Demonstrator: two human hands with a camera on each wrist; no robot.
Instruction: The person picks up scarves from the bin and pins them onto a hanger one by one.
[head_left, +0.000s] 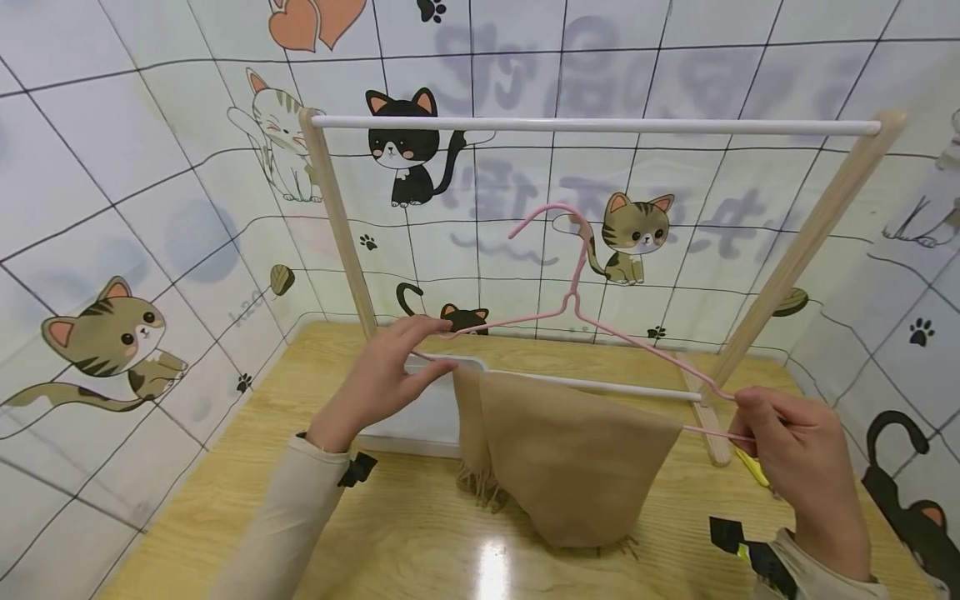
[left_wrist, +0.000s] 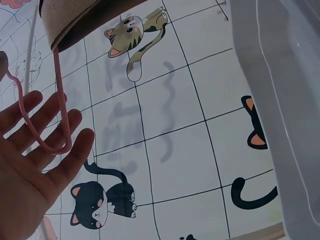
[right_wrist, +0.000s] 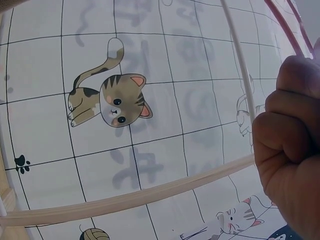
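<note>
A pink clothes hanger [head_left: 576, 287] is held up in front of the rack, its hook upward and leaning left. Over its lower bar hangs a tan fringed scarf [head_left: 577, 467], its bottom fringe close over the table. My right hand [head_left: 802, 458] grips the hanger's right end, with curled fingers [right_wrist: 287, 130] in the right wrist view. At the left end, my left hand [head_left: 386, 375] has its fingers extended and spread, the thumb near the scarf's top edge. In the left wrist view the hanger's bent end [left_wrist: 65, 148] lies across those fingers.
A rack with wooden posts [head_left: 806, 250] and a white top rail [head_left: 592, 126] stands behind the hanger. A white plastic bin [head_left: 408, 442] sits behind the left hand. Something yellow [head_left: 752, 468] lies by the right post's foot. Cat-patterned sheeting surrounds the wooden table [head_left: 420, 533].
</note>
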